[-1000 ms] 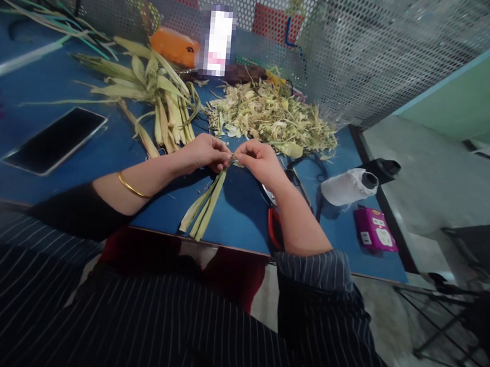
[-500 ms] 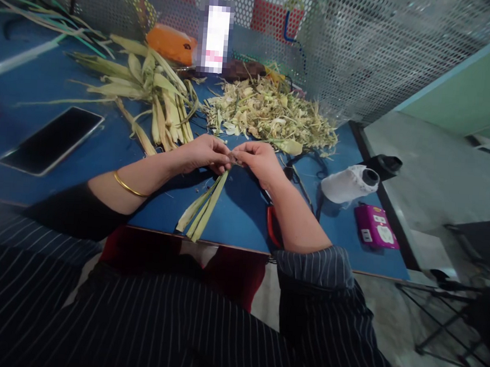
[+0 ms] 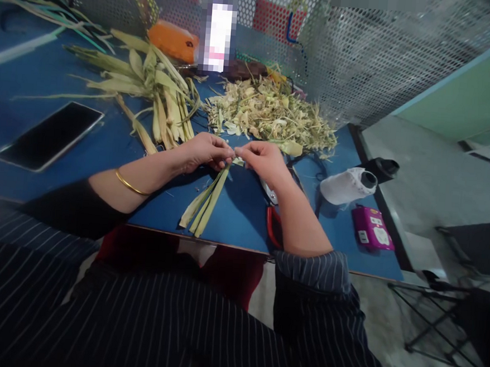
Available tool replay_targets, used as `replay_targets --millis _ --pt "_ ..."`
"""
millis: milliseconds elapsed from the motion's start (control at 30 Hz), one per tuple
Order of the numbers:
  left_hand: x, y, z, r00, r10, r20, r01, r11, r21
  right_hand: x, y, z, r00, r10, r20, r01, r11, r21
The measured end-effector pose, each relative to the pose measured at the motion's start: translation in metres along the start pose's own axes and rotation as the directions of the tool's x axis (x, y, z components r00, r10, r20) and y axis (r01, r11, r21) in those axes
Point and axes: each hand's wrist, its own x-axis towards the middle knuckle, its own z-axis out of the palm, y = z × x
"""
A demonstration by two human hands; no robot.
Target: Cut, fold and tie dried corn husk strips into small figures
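My left hand (image 3: pixel 208 152) pinches the top end of a few long, pale green corn husk strips (image 3: pixel 210 203), which hang down toward the table's front edge. Close beside it, my right hand (image 3: pixel 266 161) has thumb and forefinger pressed together at the same end. A small pale piece of husk shows under the right fingertips; what exactly they grip is partly hidden. Under my right wrist lie red-handled scissors (image 3: pixel 272 225), partly covered by the forearm.
Behind my hands lie a bundle of husks (image 3: pixel 151 82) and a heap of husk scraps (image 3: pixel 270 112). A phone (image 3: pixel 51 136) rests at left. On the right are a white thread cone (image 3: pixel 341 186) and a purple packet (image 3: pixel 371 228). A perforated metal panel (image 3: pixel 338 50) stands behind.
My fingertips have drawn slightly apart at the husk end, and a pale bit of husk now shows beneath the right fingers. The scissors' pivot has come into view.
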Motion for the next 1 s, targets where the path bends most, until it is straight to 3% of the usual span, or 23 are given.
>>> replay_targets --millis 100,167,233,300,367,433,500,633,1000 --pt "0.001 0.0 0.001 1.0 -0.005 -0.029 0.004 1.0 -0.027 -0.002 -0.002 0.003 0.999 0.033 0.036 -0.027 0.987 -0.159" --pt "0.001 0.0 0.0 0.999 0.002 -0.034 -0.003 1.0 -0.029 -0.001 0.0 0.005 1.0 0.007 -0.018 -0.01 0.99 -0.142" --pt "0.002 -0.001 0.0 1.0 0.01 -0.024 -0.011 0.999 -0.036 0.002 0.003 0.004 0.983 -0.039 -0.18 0.033 0.999 -0.039" --pt "0.002 -0.001 0.0 1.0 0.009 -0.016 -0.01 0.999 -0.047 0.005 0.006 0.001 0.926 -0.063 -0.372 0.084 0.995 0.043" --pt "0.002 -0.001 0.0 1.0 -0.003 -0.019 0.002 0.998 -0.058 0.006 0.007 -0.003 0.88 -0.097 -0.466 0.125 0.992 0.029" --pt "0.001 0.0 0.0 1.0 -0.014 -0.027 0.012 0.998 -0.066 0.005 0.006 -0.005 0.882 -0.17 -0.439 0.16 0.985 -0.061" --pt "0.001 0.0 -0.001 0.999 -0.017 -0.032 0.014 0.997 -0.074 0.002 0.004 -0.003 0.918 -0.228 -0.325 0.183 0.97 -0.162" --pt "0.002 0.0 -0.001 0.999 -0.014 -0.037 0.011 0.996 -0.087 -0.002 0.001 0.007 0.974 -0.203 -0.106 0.162 0.939 -0.304" --pt "0.0 0.003 0.001 0.995 -0.034 -0.092 0.027 0.997 -0.066 -0.002 -0.003 0.005 0.974 -0.224 -0.023 0.21 0.941 -0.266"
